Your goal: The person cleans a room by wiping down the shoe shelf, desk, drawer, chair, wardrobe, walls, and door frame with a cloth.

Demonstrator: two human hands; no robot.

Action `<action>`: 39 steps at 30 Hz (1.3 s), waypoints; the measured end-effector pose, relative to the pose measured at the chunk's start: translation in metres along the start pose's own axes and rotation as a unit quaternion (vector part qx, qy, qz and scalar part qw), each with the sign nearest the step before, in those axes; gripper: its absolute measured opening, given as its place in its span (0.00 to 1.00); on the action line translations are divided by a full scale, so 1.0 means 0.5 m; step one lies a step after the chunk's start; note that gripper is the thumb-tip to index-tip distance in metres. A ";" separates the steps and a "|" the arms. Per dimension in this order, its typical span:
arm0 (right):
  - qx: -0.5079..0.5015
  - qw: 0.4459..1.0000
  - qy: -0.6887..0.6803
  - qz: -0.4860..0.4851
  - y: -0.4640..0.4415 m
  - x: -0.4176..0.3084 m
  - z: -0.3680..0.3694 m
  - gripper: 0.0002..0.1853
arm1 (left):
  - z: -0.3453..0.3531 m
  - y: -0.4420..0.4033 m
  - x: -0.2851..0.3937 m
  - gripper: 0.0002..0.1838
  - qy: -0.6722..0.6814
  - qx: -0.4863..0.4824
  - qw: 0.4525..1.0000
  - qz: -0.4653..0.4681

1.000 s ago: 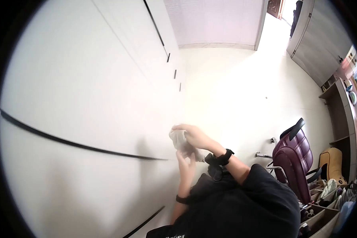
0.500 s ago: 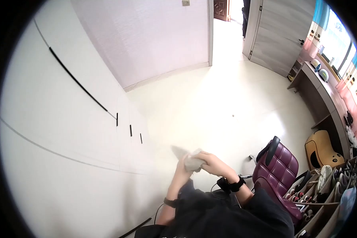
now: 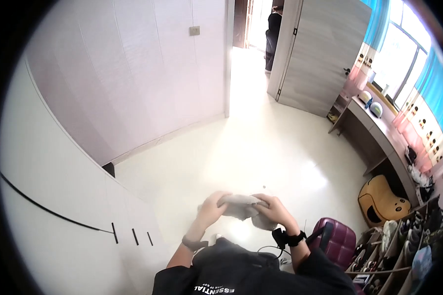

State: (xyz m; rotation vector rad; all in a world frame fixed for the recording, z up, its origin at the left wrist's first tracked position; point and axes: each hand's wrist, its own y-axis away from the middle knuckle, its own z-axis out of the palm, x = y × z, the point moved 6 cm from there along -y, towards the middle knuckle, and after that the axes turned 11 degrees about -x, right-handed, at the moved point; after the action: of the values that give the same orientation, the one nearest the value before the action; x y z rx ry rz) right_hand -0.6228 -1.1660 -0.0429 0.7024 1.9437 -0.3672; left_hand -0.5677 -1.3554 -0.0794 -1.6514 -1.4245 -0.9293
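Note:
A light grey cloth [image 3: 238, 208], soft and folded, is stretched between my two hands in front of my body. My left hand [image 3: 211, 209] grips one end, fingers closed on it. At the other end, my right hand [image 3: 274, 211] pinches the edge between thumb and fingers. Part of the cloth hangs down below my right hand. Black bands circle both wrists, and a dark cable runs from the right one. Whether the cloth is a rag or a garment, I cannot tell.
White cabinets [image 3: 79, 196] with black handles stand on my left. A purple chair [image 3: 337, 241] and a shoe rack [image 3: 394, 246] are to my right. Beyond them are a yellow cushion-like object [image 3: 384, 200] and a desk [image 3: 379, 129]. A person [image 3: 273, 39] stands past the grey door [image 3: 322, 54].
My hands have moved apart, spreading the cloth that was bunched between them. The view has tilted up and turned left, showing more wall and window.

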 end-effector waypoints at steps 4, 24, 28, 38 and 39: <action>0.063 0.995 -0.039 0.072 -0.123 0.064 -0.054 0.16 | -0.034 -0.140 -0.037 0.15 0.028 0.038 0.999 0.026; -0.104 0.991 -0.066 -0.048 -1.145 0.297 -0.484 0.16 | -0.337 -0.909 -0.408 0.10 0.015 0.182 0.976 -0.121; -0.112 0.986 -0.107 -0.056 -1.323 0.334 -0.670 0.20 | -0.450 -1.159 -0.351 0.11 -0.016 0.220 0.974 -0.060; -0.123 0.991 0.053 0.004 -1.829 0.482 -0.854 0.19 | -0.714 -1.663 -0.572 0.18 -0.033 0.227 0.972 0.056; -0.073 0.994 0.079 0.010 -1.888 0.478 -0.897 0.22 | -0.741 -1.718 -0.604 0.19 -0.031 0.228 0.972 0.044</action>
State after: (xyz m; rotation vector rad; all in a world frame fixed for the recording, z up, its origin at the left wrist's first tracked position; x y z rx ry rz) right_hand -1.6048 -1.5931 -0.0924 0.6713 2.0884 -0.1588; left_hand -1.4736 -1.7361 -0.1102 -1.3892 -1.4619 -0.4558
